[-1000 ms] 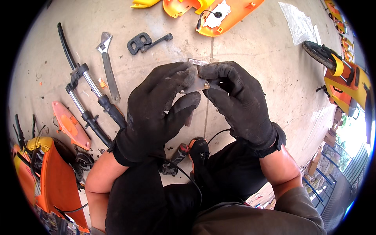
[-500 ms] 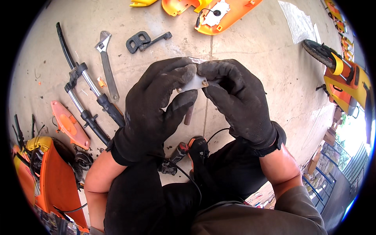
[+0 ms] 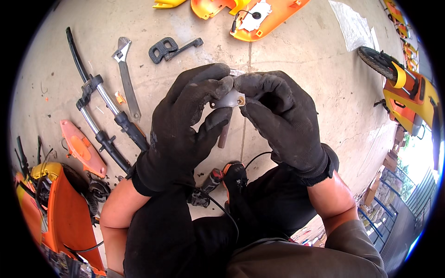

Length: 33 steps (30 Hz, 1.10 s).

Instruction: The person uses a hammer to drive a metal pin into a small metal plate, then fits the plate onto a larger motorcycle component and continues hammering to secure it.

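Observation:
Both my hands wear black gloves and meet in front of me at the middle of the view. Between them is a small grey metal bracket (image 3: 227,100) with a hole at its left corner and a small brass-coloured piece (image 3: 240,101) at its right corner. My left hand (image 3: 183,116) pinches the bracket's left side between thumb and fingers. On the other side, my right hand (image 3: 285,111) grips it, with the thumb beside the brass-coloured piece. Fingers hide the bracket's upper part. A brownish rod (image 3: 223,135) shows below; whether it joins the bracket, I cannot tell.
On the concrete floor at left lie a front fork (image 3: 109,104), an adjustable wrench (image 3: 125,76) and a pedal with crank arm (image 3: 169,50). Orange fairings (image 3: 266,21) lie ahead. A power tool (image 3: 206,187) sits by my shoe. A yellow-orange bike (image 3: 408,99) stands at right.
The bracket has tilted, so its face looks shorter and its lower edge more curved. My left fingers have shifted slightly. Both hands keep hold of it.

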Each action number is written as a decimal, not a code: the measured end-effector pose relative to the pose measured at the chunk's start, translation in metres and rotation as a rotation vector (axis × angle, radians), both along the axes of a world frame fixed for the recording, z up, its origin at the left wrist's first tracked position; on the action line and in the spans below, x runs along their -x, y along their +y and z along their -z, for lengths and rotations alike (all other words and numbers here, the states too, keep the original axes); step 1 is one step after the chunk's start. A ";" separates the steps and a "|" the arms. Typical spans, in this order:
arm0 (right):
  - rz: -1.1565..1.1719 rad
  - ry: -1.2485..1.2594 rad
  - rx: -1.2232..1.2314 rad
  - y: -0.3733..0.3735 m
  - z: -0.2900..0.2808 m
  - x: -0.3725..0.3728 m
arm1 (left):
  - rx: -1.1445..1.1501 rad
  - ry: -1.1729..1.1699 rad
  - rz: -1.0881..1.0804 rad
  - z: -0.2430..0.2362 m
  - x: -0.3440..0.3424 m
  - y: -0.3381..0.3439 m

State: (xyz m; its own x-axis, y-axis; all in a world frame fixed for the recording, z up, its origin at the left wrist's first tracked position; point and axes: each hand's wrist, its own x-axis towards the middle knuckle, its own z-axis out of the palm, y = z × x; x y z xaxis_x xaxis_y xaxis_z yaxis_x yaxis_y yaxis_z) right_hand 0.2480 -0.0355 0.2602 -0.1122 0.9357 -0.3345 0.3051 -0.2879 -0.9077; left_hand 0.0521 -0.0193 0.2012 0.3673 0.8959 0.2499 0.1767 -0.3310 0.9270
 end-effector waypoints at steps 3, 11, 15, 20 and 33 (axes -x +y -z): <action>0.013 0.044 0.053 0.001 -0.002 0.002 | -0.014 -0.012 0.000 0.002 0.000 0.000; -0.022 0.083 -0.135 -0.001 0.012 0.000 | -0.062 0.015 -0.003 0.004 0.000 0.000; -0.034 0.099 0.045 -0.001 0.000 0.002 | -0.044 0.008 -0.013 0.006 0.000 -0.001; -0.083 0.047 -0.025 -0.001 0.003 -0.002 | -0.061 0.012 -0.015 0.006 -0.001 -0.001; -0.073 0.049 -0.191 -0.004 0.013 0.001 | -0.084 -0.012 -0.082 0.013 -0.004 -0.005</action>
State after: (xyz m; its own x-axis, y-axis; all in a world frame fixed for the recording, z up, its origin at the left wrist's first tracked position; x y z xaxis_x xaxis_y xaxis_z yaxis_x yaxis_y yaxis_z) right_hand 0.2474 -0.0397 0.2471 -0.1938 0.9704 -0.1440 0.2733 -0.0876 -0.9579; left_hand 0.0561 -0.0240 0.1886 0.2904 0.8984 0.3294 0.1953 -0.3927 0.8987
